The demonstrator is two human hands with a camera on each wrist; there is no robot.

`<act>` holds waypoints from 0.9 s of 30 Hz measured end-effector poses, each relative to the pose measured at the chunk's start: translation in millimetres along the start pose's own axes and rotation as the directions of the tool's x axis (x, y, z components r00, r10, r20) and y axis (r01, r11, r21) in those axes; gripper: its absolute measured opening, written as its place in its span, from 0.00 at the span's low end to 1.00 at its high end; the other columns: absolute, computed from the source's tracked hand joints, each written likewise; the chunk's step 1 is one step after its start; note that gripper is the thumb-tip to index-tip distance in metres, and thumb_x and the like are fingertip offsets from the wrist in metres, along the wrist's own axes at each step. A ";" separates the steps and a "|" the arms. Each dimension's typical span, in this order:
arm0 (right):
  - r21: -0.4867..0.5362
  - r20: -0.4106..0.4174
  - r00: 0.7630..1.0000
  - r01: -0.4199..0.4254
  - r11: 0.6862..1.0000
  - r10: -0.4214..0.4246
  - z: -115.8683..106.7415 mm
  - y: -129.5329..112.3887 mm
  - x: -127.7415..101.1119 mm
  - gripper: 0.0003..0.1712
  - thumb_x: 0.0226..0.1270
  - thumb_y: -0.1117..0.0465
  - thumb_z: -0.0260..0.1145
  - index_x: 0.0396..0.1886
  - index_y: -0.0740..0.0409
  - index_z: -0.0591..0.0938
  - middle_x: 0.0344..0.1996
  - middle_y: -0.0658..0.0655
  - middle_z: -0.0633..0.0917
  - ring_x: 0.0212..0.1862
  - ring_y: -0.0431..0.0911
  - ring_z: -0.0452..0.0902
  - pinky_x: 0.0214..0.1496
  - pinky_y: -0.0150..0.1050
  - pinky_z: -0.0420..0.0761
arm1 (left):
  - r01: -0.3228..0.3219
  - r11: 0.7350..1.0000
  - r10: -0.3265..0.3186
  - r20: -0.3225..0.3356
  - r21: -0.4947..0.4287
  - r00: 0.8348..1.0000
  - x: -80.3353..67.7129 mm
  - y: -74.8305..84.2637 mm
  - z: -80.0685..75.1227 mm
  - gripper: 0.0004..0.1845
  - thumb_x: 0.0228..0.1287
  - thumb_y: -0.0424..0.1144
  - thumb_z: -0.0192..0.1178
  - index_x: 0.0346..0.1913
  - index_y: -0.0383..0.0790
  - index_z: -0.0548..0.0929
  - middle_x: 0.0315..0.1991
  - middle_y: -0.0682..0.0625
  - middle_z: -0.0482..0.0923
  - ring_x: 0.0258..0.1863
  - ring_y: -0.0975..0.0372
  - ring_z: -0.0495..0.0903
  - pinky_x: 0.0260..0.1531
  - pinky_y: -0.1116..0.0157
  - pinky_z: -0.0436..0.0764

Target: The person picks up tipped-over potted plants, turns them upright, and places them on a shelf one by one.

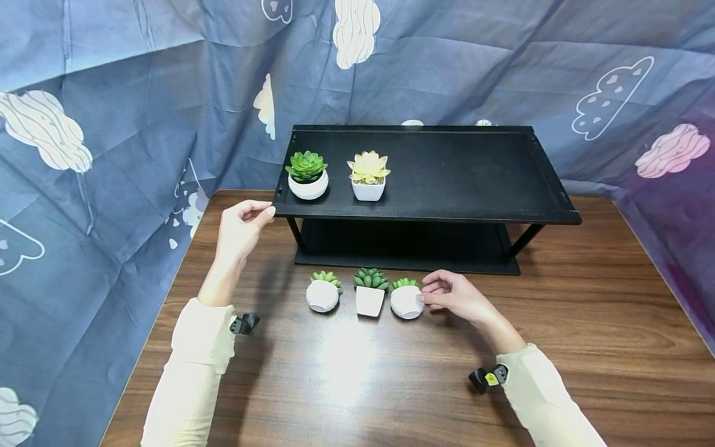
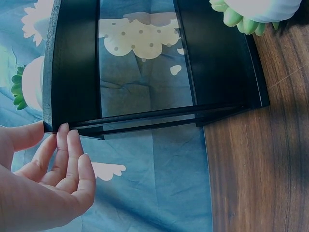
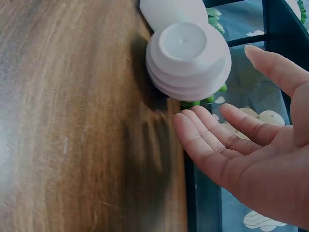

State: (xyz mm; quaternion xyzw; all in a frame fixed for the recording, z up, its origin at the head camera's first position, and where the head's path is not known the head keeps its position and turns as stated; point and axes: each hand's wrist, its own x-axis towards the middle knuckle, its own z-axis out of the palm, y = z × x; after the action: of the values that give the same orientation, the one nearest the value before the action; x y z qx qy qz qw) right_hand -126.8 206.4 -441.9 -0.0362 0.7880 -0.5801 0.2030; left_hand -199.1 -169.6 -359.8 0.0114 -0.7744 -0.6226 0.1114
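A ribbed white succulent pot point(image 1: 406, 300) is flanked, not yet grasped, by the relaxed, spread right hand point(image 1: 455, 297); the left hand point(image 1: 241, 228), empty and loosely curled, is held beside the black shelf's point(image 1: 424, 214) corner.

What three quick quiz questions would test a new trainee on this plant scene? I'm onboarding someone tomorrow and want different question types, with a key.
1. True or false: the black shelf carries two potted succulents on its top.
2. How many small pots stand in the row on the wooden table in front of the shelf?
3. Multiple choice: the right hand is next to
A. the ribbed round pot at the right end of the row
B. the square pot in the middle
C. the yellow succulent on the shelf

Key
1. True: a green succulent and a yellow succulent.
2. Three.
3. A. The left hand is by the shelf's left front corner.
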 end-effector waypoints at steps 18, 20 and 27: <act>-0.045 -0.015 1.000 -0.025 0.999 0.025 9.1 5.1 10.0 0.24 0.54 0.62 0.69 0.44 0.75 0.71 0.33 0.61 0.78 0.32 0.44 0.76 0.36 0.42 0.80 | 0.002 1.000 -0.002 0.002 -0.020 1.000 0.9 1.6 -0.6 0.12 0.57 0.28 0.60 0.42 0.21 0.79 0.29 0.50 0.82 0.24 0.70 0.78 0.34 0.75 0.74; -0.049 -0.015 0.999 -0.030 0.998 0.029 9.0 5.3 10.6 0.24 0.54 0.63 0.69 0.44 0.75 0.71 0.33 0.61 0.77 0.31 0.44 0.76 0.36 0.42 0.80 | 0.002 1.000 -0.002 0.001 -0.018 1.000 0.9 1.7 -0.7 0.12 0.57 0.28 0.59 0.42 0.21 0.79 0.31 0.47 0.82 0.24 0.69 0.78 0.34 0.74 0.74; -0.064 -0.012 0.999 -0.047 0.997 0.046 9.6 2.6 11.4 0.25 0.54 0.61 0.69 0.44 0.74 0.71 0.33 0.60 0.78 0.32 0.45 0.76 0.36 0.43 0.80 | -0.018 0.998 0.019 0.003 -0.060 1.000 -0.7 0.0 -1.1 0.10 0.56 0.28 0.61 0.40 0.24 0.80 0.27 0.54 0.80 0.24 0.69 0.78 0.34 0.74 0.74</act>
State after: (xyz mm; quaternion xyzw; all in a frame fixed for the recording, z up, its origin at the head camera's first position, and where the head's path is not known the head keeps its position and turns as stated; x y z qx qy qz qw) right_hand -133.3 195.3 -449.9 -0.0215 0.8079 -0.5498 0.2110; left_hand -198.2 -170.5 -359.7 -0.0002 -0.7557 -0.6445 0.1160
